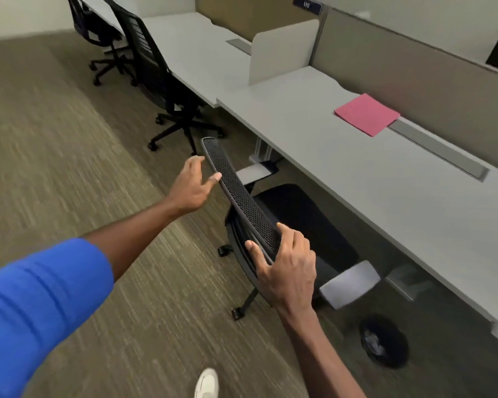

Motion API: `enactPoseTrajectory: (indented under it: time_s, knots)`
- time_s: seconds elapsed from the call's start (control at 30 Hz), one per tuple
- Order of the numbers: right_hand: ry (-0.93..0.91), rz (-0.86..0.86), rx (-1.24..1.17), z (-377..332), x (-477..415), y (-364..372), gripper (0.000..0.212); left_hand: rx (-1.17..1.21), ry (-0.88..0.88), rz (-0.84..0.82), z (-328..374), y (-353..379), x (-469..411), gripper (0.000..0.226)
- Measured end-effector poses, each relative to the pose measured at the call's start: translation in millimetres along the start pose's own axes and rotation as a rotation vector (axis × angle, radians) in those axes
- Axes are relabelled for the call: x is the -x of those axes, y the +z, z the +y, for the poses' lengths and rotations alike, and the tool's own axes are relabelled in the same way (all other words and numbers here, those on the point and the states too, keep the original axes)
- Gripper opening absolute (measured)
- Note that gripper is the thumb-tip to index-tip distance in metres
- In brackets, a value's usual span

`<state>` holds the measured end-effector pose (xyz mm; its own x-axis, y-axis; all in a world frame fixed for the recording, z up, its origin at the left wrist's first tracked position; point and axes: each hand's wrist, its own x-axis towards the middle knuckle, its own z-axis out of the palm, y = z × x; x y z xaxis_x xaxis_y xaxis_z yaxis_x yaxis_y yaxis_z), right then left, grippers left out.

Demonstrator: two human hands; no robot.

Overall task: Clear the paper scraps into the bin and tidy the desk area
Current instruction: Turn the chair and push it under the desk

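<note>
Blue fabric of my left sleeve [38,305] fills the near left corner, and a white shoe [207,384] shows at the bottom edge on the streaked brown-grey carpet [55,156]. My right hand [286,271] is clamped on the near end of the black mesh chair back [236,193]: fingers curled over the top rim, thumb pressed against its outer face. My left hand [191,186] sits at the far end of the same curved rim, fingers loosely spread, fingertips just touching the mesh edge without gripping it. The chair's dark seat is tucked partly under the desk [357,173], its pale grey armrest [350,284] sticking out to the right of my right hand.

Near right, on the floor under the desk edge, stands the round black bin [384,343], with crumpled pale scraps inside; I cannot make out more of them. On the smooth pale-grey desktop, toward the beige partition, a pink folder [367,114] lies flat, its corner overlapping the grey metal cable slot [440,149]. A white divider panel [282,50] stands upright at the desk's far end. Beyond it, two more black swivel chairs [158,81] stand at the next desks.
</note>
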<state>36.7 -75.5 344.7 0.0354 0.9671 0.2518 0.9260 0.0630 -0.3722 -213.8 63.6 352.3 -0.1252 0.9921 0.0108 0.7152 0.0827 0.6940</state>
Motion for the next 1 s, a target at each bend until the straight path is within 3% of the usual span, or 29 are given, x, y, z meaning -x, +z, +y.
enactPoseTrajectory:
  time_s: [0.17, 0.3, 0.43, 0.57, 1.0]
  knots:
    - [0.023, -0.005, 0.246, 18.9, 9.6, -2.8, 0.071, -0.091, 0.061, -0.060, -8.0, 0.1, -32.9, 0.107]
    - [0.029, -0.005, 0.304, 34.2, 19.3, -6.8, 0.072, -0.143, 0.123, -0.087, -12.4, 20.0, -38.5, 0.120]
    - [0.044, 0.002, 0.309, 52.2, 21.8, -14.1, 0.076, -0.325, 0.358, 0.080, -12.1, 39.8, -43.5, 0.107]
    - [0.050, 0.020, 0.320, 65.5, 24.5, -18.7, 0.072, -0.447, 0.528, 0.092, -9.8, 43.3, -48.7, 0.080]
    - [0.094, 0.092, 0.318, 106.9, 7.7, -20.4, 0.063, -0.429, 0.578, 0.183, 16.5, 70.0, -59.1, 0.059]
